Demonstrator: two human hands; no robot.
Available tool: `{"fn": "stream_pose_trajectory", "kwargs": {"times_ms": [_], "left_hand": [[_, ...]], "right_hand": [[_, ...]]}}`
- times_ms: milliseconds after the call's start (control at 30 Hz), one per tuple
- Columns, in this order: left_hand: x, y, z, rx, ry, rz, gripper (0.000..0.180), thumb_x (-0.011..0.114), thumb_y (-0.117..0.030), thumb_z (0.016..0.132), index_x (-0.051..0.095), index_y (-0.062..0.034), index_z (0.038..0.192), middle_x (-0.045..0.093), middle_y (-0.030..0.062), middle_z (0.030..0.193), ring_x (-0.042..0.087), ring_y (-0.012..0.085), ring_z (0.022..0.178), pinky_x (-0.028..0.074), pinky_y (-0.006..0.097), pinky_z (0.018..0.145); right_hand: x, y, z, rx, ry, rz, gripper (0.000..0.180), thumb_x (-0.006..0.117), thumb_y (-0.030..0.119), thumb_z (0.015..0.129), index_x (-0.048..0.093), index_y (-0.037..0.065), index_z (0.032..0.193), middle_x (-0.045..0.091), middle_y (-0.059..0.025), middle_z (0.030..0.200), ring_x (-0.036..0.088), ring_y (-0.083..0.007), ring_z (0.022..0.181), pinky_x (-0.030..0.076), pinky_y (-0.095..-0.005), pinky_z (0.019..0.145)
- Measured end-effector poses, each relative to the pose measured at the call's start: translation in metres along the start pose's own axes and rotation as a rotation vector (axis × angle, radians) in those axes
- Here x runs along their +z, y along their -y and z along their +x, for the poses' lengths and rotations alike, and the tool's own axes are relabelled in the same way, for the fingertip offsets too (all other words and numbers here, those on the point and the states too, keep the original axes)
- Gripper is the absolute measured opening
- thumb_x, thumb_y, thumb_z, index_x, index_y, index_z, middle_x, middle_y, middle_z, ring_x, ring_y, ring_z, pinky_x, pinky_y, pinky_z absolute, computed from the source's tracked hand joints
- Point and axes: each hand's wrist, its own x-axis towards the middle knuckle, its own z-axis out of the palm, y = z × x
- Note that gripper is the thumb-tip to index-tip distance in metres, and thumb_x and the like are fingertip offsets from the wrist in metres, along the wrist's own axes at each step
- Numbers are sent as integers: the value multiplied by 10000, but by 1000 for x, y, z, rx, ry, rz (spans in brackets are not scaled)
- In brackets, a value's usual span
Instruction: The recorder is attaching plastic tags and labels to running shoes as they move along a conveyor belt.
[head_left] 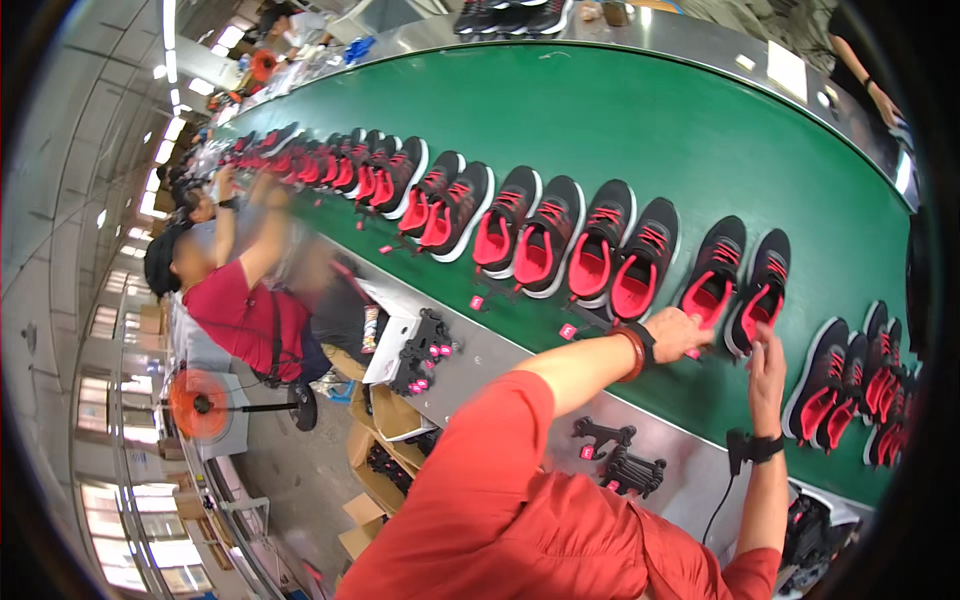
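While left hand [672,336] curls, partly closed, at heel of left shoe [714,272], right hand [767,366] holds fingers loosely bent at heel of right shoe [764,284]; whether either grips, cannot tell. Pair lies on smooth green surface [600,110], toes away from person, between other shoes [612,198]. Pink tags [567,331] carry pale marks. Uppers dark, textile-looking, laces [726,254] red. Black hangers [632,470] on metal border [480,375].
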Motion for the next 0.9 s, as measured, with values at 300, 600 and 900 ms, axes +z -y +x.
{"fn": "stream_pose_trajectory", "kwargs": {"times_ms": [300, 600, 900], "left_hand": [[-30, -19, -10, -409, 126, -227, 468, 469, -27, 828, 577, -154, 1265, 624, 226, 1007, 632, 399, 919, 502, 487, 816], [-22, -20, -6, -403, 74, -213, 390, 474, -55, 829, 649, -141, 1167, 644, 216, 940, 636, 392, 890, 502, 480, 812], [-15, -18, -19, -210, -274, -450, 334, 595, 2, 722, 665, -110, 1029, 562, 166, 1073, 594, 377, 970, 500, 433, 815]], "right_hand": [[-9, -5, 31, -511, 188, -707, 211, 694, 173, 753, 563, 89, 896, 553, -97, 850, 574, -322, 814, 471, -425, 721], [-1, 26, 15, -546, 159, -892, 193, 724, 226, 713, 598, 154, 841, 547, -38, 782, 549, -231, 761, 408, -375, 701], [14, 28, 28, -640, -8, -675, 245, 732, 153, 642, 621, 125, 859, 527, -49, 726, 548, -271, 740, 390, -428, 654]]}}
